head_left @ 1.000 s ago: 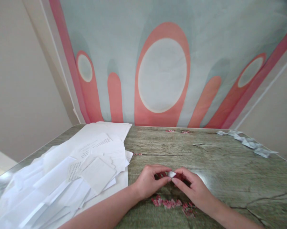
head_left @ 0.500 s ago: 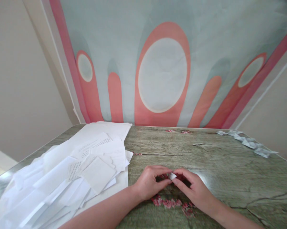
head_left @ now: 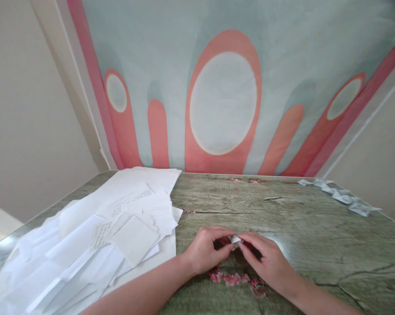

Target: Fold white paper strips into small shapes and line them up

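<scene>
"What lay at left?"

"Loose white papers [head_left: 135, 239], some printed, overlapped across the wood-grain table [head_left: 217, 194]."

"And the hands?"

"On the near side, the left hand [head_left: 204, 250] pinched a small white piece [head_left: 234, 239] between thumb and fingers. Just right of it, the right hand [head_left: 269, 259] had thumb and fingertips clamped on the same piece."

"Farther right?"

"Small pale pieces [head_left: 347, 200] lay strung along the far right edge, well apart from both hands."

The scrap [head_left: 235, 239] is white, the sheets [head_left: 135, 239] white, some printed; the table [head_left: 319, 232] is greenish-brown woodgrain, the backdrop [head_left: 283, 48] grey-green with coral.
</scene>
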{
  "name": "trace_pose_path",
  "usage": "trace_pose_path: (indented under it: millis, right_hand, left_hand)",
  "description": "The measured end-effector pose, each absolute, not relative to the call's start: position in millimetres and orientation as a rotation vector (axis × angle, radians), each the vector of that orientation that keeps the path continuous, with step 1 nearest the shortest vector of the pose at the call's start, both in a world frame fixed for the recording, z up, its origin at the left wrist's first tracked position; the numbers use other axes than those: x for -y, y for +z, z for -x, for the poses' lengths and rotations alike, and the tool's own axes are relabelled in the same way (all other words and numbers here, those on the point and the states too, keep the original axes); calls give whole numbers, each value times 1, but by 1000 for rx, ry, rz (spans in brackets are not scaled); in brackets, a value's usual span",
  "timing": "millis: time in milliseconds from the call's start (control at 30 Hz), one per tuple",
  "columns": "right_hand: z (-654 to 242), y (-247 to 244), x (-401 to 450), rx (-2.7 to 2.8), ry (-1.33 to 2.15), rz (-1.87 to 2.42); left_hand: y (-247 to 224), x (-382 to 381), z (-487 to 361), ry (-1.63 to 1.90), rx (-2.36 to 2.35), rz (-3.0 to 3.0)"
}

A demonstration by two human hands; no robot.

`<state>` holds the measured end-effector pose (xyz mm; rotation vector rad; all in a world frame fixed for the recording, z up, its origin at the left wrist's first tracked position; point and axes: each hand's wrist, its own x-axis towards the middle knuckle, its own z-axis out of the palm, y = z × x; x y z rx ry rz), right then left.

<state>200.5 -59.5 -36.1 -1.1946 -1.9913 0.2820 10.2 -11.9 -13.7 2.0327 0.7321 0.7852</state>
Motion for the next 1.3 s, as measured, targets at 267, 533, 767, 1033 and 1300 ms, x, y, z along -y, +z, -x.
trace_pose_path:
  millis: [267,533,767,1033,1300]
  right_hand:
    - [-204,-38,56,2175,-139,1109]
    - [-207,-39,55,2286,-188,1164]
    - [-206,-39,53,2386,-202,1179]
    - [-206,-42,51,2494,-152,1167]
    - [-203,-41,53,2519,-115,1209]
  left_hand:
    - [-19,10,-11,806,-770,-2108]
    - [-25,6,-11,808,-843,-2313]
    - [-23,8,-10,772,-813,-2486]
    - [-14,11,-6,604,-789,-2801]
    - [-6,18,-8,297,-764,-3056]
